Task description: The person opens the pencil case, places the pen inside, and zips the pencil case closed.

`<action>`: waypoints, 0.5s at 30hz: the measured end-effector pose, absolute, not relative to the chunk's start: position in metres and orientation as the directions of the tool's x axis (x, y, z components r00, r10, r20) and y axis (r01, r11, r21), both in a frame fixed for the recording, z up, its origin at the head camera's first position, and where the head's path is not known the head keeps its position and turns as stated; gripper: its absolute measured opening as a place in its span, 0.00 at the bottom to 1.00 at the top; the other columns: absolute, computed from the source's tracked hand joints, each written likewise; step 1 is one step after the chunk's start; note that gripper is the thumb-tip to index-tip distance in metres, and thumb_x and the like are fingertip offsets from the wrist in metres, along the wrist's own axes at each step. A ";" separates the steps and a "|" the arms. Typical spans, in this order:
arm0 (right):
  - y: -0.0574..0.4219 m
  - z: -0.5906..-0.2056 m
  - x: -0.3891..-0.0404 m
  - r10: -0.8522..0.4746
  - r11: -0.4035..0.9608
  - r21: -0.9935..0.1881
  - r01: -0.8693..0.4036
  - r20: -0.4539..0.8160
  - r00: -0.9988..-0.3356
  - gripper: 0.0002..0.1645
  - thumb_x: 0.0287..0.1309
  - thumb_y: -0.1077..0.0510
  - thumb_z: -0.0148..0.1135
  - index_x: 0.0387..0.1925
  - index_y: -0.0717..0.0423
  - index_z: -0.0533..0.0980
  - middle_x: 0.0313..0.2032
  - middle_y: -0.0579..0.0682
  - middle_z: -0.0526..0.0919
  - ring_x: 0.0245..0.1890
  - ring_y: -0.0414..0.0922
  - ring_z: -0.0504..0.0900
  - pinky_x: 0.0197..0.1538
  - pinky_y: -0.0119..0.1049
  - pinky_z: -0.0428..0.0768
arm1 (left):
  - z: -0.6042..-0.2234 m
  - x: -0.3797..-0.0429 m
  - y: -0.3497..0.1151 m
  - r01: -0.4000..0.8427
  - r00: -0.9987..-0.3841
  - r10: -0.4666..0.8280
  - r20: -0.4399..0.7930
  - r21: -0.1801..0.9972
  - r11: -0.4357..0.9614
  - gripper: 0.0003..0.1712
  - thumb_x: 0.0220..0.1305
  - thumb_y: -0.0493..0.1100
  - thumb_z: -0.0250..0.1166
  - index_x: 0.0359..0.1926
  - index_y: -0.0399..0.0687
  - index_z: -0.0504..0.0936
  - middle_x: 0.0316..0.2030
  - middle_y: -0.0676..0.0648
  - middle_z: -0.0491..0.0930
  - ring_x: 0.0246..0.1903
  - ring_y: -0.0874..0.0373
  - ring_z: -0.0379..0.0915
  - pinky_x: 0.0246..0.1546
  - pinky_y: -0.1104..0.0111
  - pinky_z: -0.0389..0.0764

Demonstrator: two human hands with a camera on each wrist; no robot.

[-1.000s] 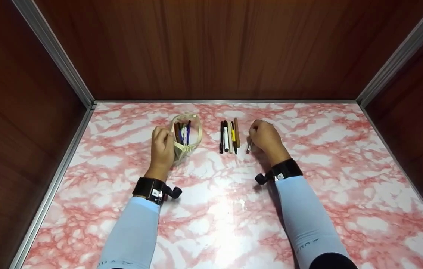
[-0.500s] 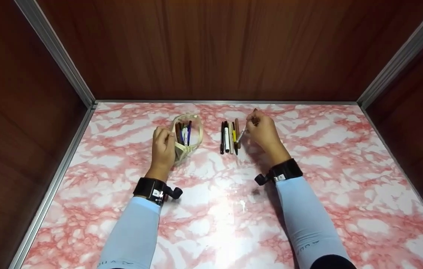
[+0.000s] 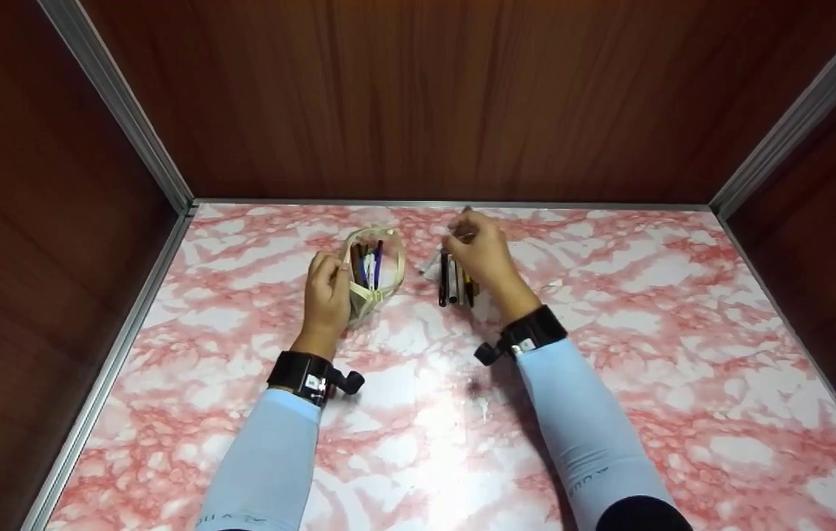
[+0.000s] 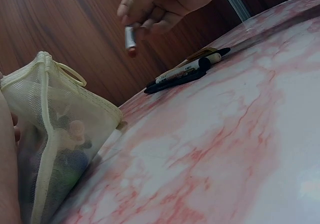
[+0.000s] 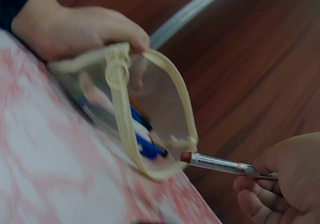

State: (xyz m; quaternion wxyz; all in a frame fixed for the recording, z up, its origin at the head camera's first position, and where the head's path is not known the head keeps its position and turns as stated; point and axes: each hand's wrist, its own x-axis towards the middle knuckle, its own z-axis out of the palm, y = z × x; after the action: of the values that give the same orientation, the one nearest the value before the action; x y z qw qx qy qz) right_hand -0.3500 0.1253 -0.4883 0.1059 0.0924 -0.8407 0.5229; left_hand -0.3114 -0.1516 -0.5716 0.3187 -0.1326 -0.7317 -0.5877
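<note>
My left hand [image 3: 327, 291] grips the left edge of a cream mesh pencil pouch [image 3: 401, 269], whose mouth gapes open. Inside it several pens [image 3: 370, 269] stand, blue, white and brown among them. My right hand [image 3: 484, 247] pinches a slim pen [image 5: 220, 165] with a silver-white barrel and a reddish-brown end. That end points toward the pouch's mouth and overlaps its rim in the right wrist view. In the left wrist view the held pen [image 4: 129, 39] hangs above the table, between the pouch and the pens lying there.
Below the right hand lies a row of pens and markers [image 3: 452, 280], black, white and yellow, partly hidden by that hand. The table [image 3: 403, 413] has a red-and-white marbled top. Brown wood panels [image 3: 418, 103] enclose its back and sides.
My right hand has lifted the pen and carried it left, from right of the row to above it. The left hand keeps its grip on the pouch.
</note>
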 end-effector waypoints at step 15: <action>0.040 -0.499 -0.344 -0.225 0.424 -0.890 -0.170 0.079 -0.971 0.13 0.70 0.67 0.71 0.54 0.63 0.84 0.46 0.57 0.92 0.43 0.53 0.93 0.49 0.45 0.94 | -0.567 -0.308 -0.150 0.566 -0.751 -0.192 0.632 0.766 0.304 0.12 0.78 0.27 0.58 0.32 0.27 0.74 0.41 0.36 0.74 0.45 0.44 0.71 0.52 0.71 0.72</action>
State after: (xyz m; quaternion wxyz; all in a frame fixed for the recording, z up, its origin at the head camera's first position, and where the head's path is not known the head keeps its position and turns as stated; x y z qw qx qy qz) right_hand -0.3443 0.0400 -0.4992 -0.0261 0.1171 -0.8433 0.5238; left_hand -0.3082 -0.1497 -0.5674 0.3291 -0.1269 -0.7375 -0.5759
